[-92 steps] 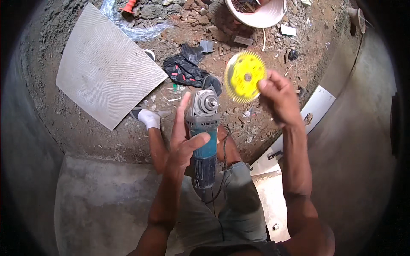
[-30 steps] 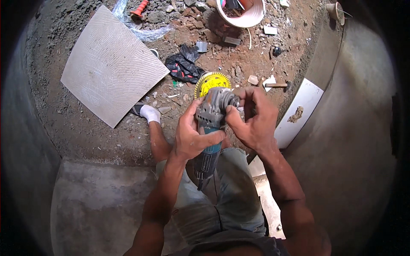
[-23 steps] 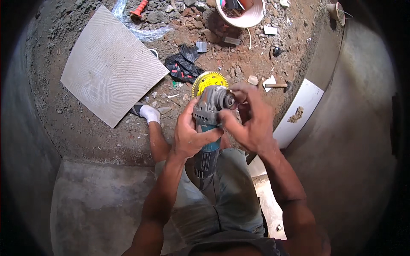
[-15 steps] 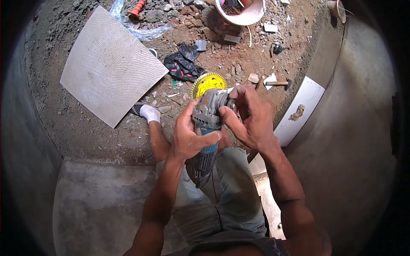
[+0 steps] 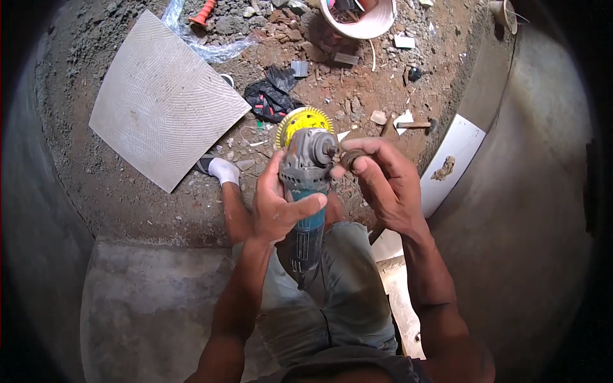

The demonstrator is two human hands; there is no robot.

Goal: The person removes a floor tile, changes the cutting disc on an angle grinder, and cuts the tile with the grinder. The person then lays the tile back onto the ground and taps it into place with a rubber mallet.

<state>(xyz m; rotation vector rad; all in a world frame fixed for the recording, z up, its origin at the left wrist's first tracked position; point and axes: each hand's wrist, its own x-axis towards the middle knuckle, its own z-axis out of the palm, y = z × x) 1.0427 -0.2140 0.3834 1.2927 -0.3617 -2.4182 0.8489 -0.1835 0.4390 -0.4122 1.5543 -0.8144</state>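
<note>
My left hand (image 5: 274,207) is wrapped round the teal and dark angle grinder (image 5: 303,249), its grey metal head upward with the spindle (image 5: 331,150) exposed. Just right of the spindle, my right hand (image 5: 386,185) pinches a small round metal flange nut (image 5: 353,159) between thumb and finger, away from the spindle. A yellow toothed disc (image 5: 310,120) shows beyond the grinder head, partly hidden by it; I cannot tell what it rests on.
A grey ridged-back tile (image 5: 166,96) lies at left on rubble. Black plastic (image 5: 274,99), a white bucket (image 5: 357,29), a red-handled tool (image 5: 203,14) and a hammer (image 5: 414,125) lie beyond. A white tile strip (image 5: 456,153) runs along the right. My socked foot (image 5: 222,169) is left.
The yellow disc went from my right hand to behind the grinder. Most recently, my right hand has moved off the spindle to the right with the flange nut.
</note>
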